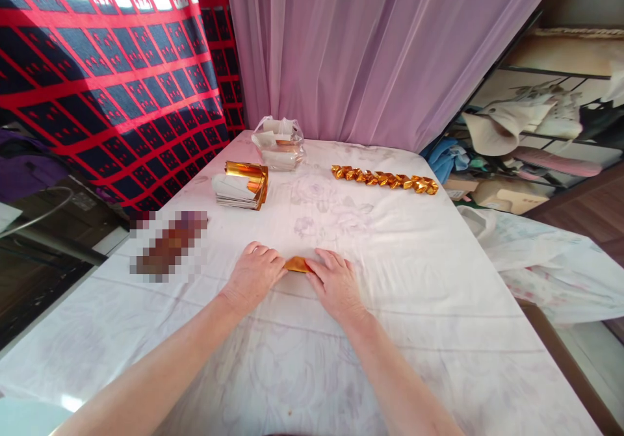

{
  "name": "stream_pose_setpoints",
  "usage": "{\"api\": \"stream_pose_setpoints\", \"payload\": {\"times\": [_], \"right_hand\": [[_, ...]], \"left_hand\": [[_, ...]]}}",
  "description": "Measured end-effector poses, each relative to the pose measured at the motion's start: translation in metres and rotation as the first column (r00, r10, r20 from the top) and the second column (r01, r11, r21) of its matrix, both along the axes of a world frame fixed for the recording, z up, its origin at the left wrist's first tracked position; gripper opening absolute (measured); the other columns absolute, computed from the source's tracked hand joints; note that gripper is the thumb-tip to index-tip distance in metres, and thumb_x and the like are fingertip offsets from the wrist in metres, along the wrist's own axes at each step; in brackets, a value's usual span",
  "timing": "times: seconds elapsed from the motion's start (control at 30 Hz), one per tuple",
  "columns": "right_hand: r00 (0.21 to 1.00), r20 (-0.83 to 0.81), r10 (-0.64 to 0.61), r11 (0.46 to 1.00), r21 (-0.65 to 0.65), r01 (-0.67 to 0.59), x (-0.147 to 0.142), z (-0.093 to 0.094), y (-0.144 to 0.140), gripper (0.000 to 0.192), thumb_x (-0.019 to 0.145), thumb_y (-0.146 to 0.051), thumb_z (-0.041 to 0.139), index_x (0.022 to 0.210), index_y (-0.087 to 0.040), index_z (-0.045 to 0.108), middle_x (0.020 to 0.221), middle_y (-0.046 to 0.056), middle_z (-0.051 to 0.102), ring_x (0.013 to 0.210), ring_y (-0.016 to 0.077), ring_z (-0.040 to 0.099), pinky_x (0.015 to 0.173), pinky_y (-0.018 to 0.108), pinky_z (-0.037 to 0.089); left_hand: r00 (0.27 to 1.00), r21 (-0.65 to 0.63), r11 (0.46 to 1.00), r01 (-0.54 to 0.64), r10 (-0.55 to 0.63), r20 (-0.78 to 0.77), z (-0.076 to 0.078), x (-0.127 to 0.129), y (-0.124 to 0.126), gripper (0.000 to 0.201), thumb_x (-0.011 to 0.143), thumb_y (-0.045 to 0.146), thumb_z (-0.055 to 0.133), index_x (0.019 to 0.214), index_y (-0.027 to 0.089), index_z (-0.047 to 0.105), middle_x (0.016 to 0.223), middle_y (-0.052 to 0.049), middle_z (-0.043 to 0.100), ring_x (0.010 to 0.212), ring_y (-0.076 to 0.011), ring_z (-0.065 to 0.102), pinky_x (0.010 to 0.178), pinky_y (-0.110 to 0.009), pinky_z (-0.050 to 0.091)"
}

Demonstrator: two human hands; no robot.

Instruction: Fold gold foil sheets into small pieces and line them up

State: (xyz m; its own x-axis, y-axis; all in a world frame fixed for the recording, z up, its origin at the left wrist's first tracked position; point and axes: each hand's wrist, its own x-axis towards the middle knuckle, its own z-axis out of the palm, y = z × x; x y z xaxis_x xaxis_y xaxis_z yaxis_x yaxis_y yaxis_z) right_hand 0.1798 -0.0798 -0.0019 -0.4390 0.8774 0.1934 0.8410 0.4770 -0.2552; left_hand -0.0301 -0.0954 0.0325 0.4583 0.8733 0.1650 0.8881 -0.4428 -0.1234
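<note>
A small piece of gold foil paper (297, 265) is lying flat on the white cloth-covered counter (414, 254), pinned between two bare hands near the counter's middle. The left hand (253, 279) is pressing down on the paper's left end, palm down with fingers together, while the right hand (335, 283) is covering its right end in the same flat pose; only a short gold strip is showing in the gap between the fingertips. Neither hand is gripping the paper: both are lying spread and flat on it, holding it against the cloth. Both forearms are reaching in from the bottom edge of the view.

Farther back and to the left, a stack of gold-faced paper sheets (241, 186) is sitting on the counter, its top sheet curling upward. Just behind that stack, a clear plastic bag (279, 143) with pale contents is resting near the counter's far edge. To the right of the bag, a row of folded gold paper pieces (385, 179) is lining up in a chain, well apart from the hands. A pale purple curtain (380, 52) is hanging behind the counter, and a red and dark checked cloth (107, 78) is draping at the left.
</note>
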Motion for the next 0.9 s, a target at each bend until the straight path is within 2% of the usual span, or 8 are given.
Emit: {"api": "stream_pose_setpoints", "payload": {"times": [0.23, 0.4, 0.5, 0.6, 0.7, 0.77, 0.83, 0.9], "right_hand": [[0.999, 0.02, 0.043, 0.998, 0.05, -0.044, 0.004, 0.004, 0.005, 0.027, 0.099, -0.029, 0.051, 0.118, -0.03, 0.07, 0.123, 0.005, 0.066, 0.111, 0.0216, 0.058, 0.088, 0.036, 0.043], [1.0, -0.008, 0.029, 0.996, 0.089, -0.028, 0.008, 0.007, 0.009, 0.022, 0.099, -0.027, 0.051, 0.105, -0.027, 0.073, 0.103, 0.005, 0.071, 0.096, 0.0195, 0.062, 0.084, 0.034, 0.042], [0.988, -0.151, 0.023, 0.999, 0.031, -0.018, 0.012, 0.006, 0.018, 0.016, 0.094, -0.028, 0.057, 0.098, -0.025, 0.073, 0.096, 0.004, 0.073, 0.092, 0.0198, 0.064, 0.083, 0.034, 0.043], [0.892, -0.447, -0.069, 0.989, -0.145, 0.004, 0.015, 0.0, 0.028, 0.014, 0.089, -0.03, 0.061, 0.093, -0.022, 0.072, 0.087, 0.003, 0.073, 0.079, 0.0168, 0.066, 0.073, 0.029, 0.048], [0.696, -0.687, -0.207, 0.949, -0.315, -0.029, 0.014, -0.007, 0.036, 0.02, 0.086, -0.037, 0.06, 0.085, -0.02, 0.07, 0.071, -0.001, 0.069, 0.061, 0.0133, 0.061, 0.058, 0.024, 0.047], [0.59, -0.766, -0.255, 0.939, -0.343, -0.039, 0.011, -0.01, 0.037, 0.026, 0.086, -0.043, 0.058, 0.081, -0.019, 0.068, 0.063, -0.002, 0.065, 0.055, 0.012, 0.056, 0.052, 0.022, 0.044], [0.547, -0.794, -0.267, 0.944, -0.329, -0.016, 0.008, -0.009, 0.035, 0.028, 0.088, -0.044, 0.055, 0.081, -0.019, 0.067, 0.061, -0.003, 0.063, 0.053, 0.0115, 0.054, 0.05, 0.021, 0.042], [0.584, -0.774, -0.244, 0.956, -0.294, 0.01, 0.005, -0.005, 0.031, 0.026, 0.088, -0.041, 0.055, 0.08, -0.02, 0.067, 0.062, -0.002, 0.063, 0.054, 0.0115, 0.055, 0.052, 0.021, 0.042]], "left_hand": [[0.996, -0.085, 0.996, -0.012, 0.02, 0.082, -0.001, 0.007, 0.005, 0.026, 0.095, 0.031, 0.059, 0.119, 0.024, 0.064, 0.09, -0.003, 0.071, 0.084, -0.0218, 0.064, 0.078, -0.037, 0.038], [0.987, -0.06, 0.998, -0.012, 0.021, 0.157, -0.005, 0.015, 0.012, 0.017, 0.097, 0.026, 0.053, 0.102, 0.024, 0.069, 0.082, -0.003, 0.067, 0.078, -0.0202, 0.063, 0.073, -0.035, 0.04], [0.957, -0.068, 0.997, -0.038, 0.056, 0.284, -0.005, 0.019, 0.02, 0.021, 0.098, 0.026, 0.05, 0.095, 0.023, 0.07, 0.084, -0.003, 0.068, 0.079, -0.0193, 0.063, 0.074, -0.034, 0.043], [0.861, -0.179, 0.982, -0.067, 0.147, 0.487, -0.002, 0.022, 0.028, 0.021, 0.095, 0.027, 0.052, 0.089, 0.023, 0.071, 0.084, -0.001, 0.068, 0.077, -0.0165, 0.064, 0.069, -0.029, 0.045], [0.711, -0.29, 0.955, -0.06, 0.245, 0.66, -0.004, 0.023, 0.033, 0.022, 0.09, 0.032, 0.053, 0.081, 0.022, 0.07, 0.08, 0.0, 0.066, 0.069, -0.0135, 0.063, 0.062, -0.025, 0.047], [0.637, -0.333, 0.942, -0.042, 0.282, 0.718, -0.007, 0.024, 0.033, 0.022, 0.089, 0.034, 0.053, 0.082, 0.021, 0.07, 0.08, 0.0, 0.068, 0.068, -0.0132, 0.063, 0.061, -0.024, 0.049], [0.597, -0.345, 0.938, -0.033, 0.296, 0.745, -0.009, 0.025, 0.032, 0.021, 0.088, 0.034, 0.054, 0.091, 0.022, 0.071, 0.085, -0.001, 0.071, 0.072, -0.0146, 0.066, 0.065, -0.026, 0.052], [0.581, -0.316, 0.948, -0.042, 0.281, 0.764, -0.01, 0.026, 0.031, 0.023, 0.087, 0.034, 0.056, 0.102, 0.023, 0.071, 0.095, -0.003, 0.074, 0.082, -0.0167, 0.068, 0.074, -0.029, 0.055]]}}
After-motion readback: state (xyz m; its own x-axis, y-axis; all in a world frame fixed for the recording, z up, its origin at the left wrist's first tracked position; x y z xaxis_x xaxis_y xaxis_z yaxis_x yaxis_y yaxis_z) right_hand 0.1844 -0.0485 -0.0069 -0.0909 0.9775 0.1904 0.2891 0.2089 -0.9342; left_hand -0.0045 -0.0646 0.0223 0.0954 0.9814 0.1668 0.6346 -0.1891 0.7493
